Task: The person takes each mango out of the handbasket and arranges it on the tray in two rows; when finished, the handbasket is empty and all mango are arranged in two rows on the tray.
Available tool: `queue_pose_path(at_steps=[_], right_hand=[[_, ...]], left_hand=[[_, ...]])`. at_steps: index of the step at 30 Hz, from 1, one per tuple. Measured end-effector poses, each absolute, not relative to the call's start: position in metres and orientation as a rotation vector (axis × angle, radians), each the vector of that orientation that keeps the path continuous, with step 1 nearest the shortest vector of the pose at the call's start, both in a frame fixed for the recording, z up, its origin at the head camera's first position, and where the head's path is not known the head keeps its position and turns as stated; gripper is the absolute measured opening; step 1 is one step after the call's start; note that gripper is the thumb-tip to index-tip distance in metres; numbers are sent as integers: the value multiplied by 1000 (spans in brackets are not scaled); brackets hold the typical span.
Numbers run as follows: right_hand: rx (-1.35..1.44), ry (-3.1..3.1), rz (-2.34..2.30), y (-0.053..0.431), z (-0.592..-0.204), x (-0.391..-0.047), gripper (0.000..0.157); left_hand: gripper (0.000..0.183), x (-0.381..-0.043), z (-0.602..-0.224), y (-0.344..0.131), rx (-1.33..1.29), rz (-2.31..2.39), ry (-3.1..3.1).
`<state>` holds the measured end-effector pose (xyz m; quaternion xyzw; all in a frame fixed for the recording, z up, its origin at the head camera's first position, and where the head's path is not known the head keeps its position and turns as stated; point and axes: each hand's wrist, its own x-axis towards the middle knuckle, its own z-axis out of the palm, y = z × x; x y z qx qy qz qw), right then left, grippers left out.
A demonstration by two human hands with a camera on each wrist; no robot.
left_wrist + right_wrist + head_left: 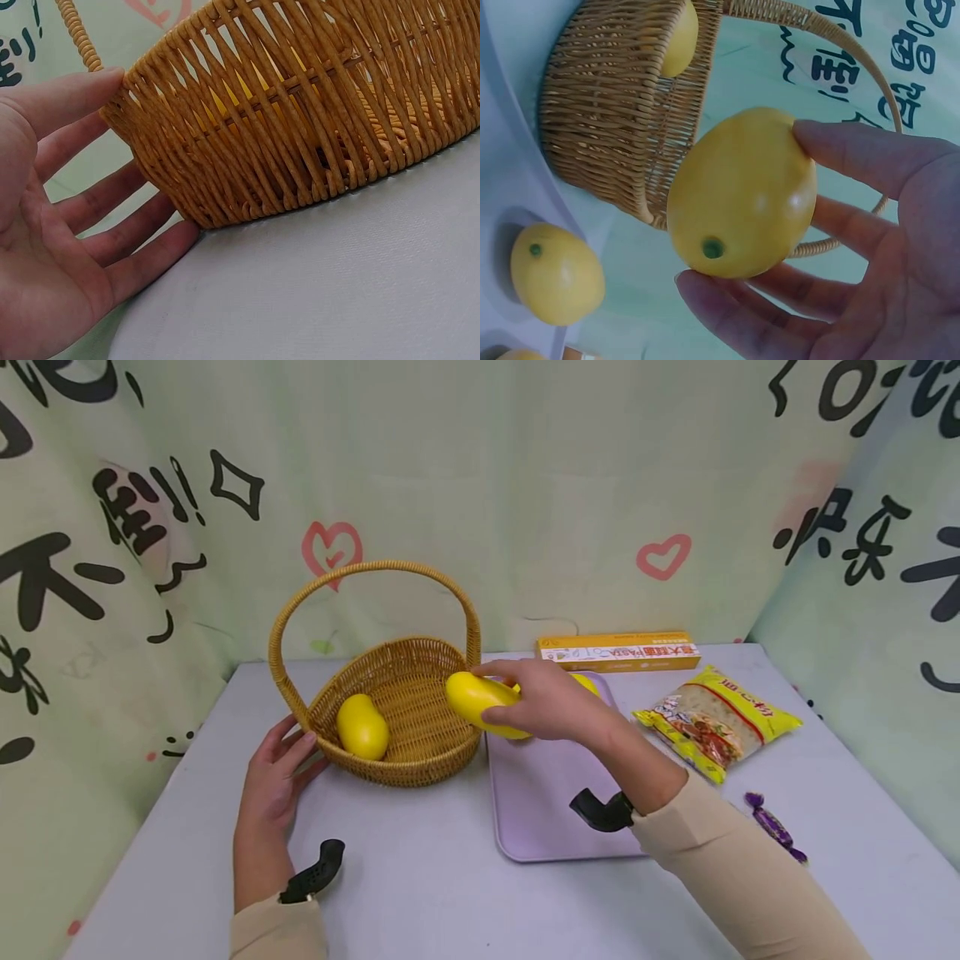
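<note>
My right hand (551, 700) holds a yellow mango (477, 699) between thumb and fingers, over the right rim of a wicker basket (420, 774). A green stem spot shows on it in the right wrist view. Inside the basket, at its left, lies another mango (362, 727). My left hand (276, 781) touches the basket's left end. In the left wrist view its thumb lies at the rim, and the fairly straight fingers rest along the woven side. More mangoes (557, 274) lie below in the right wrist view; in the head view my right hand partly hides them.
A lilac tray (555, 810) lies right of the basket. Behind it is a long orange-and-white box (618, 652). Farther right are a yellow food packet (720, 722) and a purple wrapped candy (776, 828). The basket's tall handle (390, 566) arches upward.
</note>
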<state>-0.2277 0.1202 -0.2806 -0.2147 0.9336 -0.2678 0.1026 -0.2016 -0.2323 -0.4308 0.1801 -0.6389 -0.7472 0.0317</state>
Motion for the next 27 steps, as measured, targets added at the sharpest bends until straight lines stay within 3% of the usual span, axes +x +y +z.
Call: queue_pose_path(at_steps=[27], right_hand=[[-397, 2853, -727, 149, -329, -193, 59]], left_hand=[[64, -200, -430, -232, 547, -2320, -1964]])
